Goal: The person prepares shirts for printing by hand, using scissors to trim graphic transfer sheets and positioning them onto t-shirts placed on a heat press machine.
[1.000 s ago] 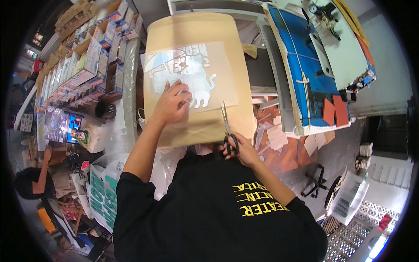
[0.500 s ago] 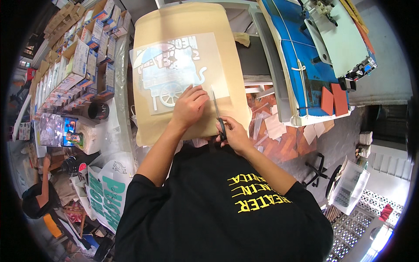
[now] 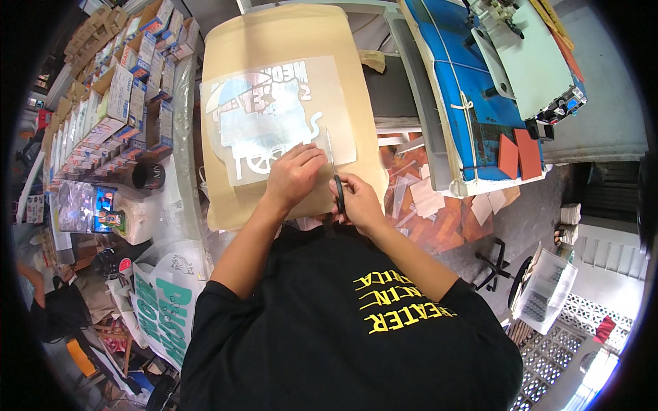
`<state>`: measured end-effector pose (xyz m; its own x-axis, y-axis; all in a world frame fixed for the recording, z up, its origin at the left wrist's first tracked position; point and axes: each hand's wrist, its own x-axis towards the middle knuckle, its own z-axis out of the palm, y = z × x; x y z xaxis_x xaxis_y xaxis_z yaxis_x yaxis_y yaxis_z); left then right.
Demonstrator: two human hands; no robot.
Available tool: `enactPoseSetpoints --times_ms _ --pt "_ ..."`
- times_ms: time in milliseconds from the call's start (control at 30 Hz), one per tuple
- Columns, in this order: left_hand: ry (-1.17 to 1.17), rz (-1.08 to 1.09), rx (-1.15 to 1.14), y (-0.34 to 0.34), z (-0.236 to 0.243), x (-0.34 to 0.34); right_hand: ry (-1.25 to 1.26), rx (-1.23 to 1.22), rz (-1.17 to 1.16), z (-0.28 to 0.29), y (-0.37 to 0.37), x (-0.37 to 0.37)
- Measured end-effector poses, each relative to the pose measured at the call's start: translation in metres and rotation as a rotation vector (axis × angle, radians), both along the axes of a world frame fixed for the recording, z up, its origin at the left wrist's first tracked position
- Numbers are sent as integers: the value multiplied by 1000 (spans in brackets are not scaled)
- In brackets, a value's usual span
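Observation:
A clear film sheet with a pale printed cat, cart and umbrella design lies on a tan padded board. My left hand is closed over the sheet's near edge, fingers bent together, its thumb hidden. In my right hand is a pair of scissors with black handles. The blades point away from me along the film, right of the printed cat's tail. How far apart the blades are is hard to make out.
Stacked cardboard boxes and a dark mug stand left. On the right is a blue-topped press table with two reddish blocks. Paper scraps litter the floor below. Another person's arm shows at far left.
The whole view has shifted slightly. My right hand and scissors have come a little closer to my left hand, which stays on the film. The other person's arm has moved leftward.

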<state>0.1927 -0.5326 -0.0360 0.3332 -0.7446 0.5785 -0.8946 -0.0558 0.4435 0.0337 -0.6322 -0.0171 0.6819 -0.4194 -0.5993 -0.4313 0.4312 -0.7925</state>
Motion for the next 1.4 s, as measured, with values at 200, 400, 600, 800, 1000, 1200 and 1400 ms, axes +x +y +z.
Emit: enactPoseSetpoints --times_ms 200,400,600,800,1000,1200,1400 --pt "17 -12 -15 6 14 -7 9 -5 -28 8 -1 7" --pt "48 13 -66 8 24 -15 0 -13 -27 6 -7 19" --pt "48 10 -75 10 22 -15 0 -20 -11 9 -7 21" --pt "95 18 -115 12 24 -14 -20 -31 -17 5 -6 18" --pt "85 10 -110 22 30 -20 -9 -68 -26 2 -11 25" --pt "83 -4 -126 33 37 -29 4 -159 -16 1 -21 47" --pt "120 -22 -123 57 53 -46 -34 -203 -27 -6 -45 88"
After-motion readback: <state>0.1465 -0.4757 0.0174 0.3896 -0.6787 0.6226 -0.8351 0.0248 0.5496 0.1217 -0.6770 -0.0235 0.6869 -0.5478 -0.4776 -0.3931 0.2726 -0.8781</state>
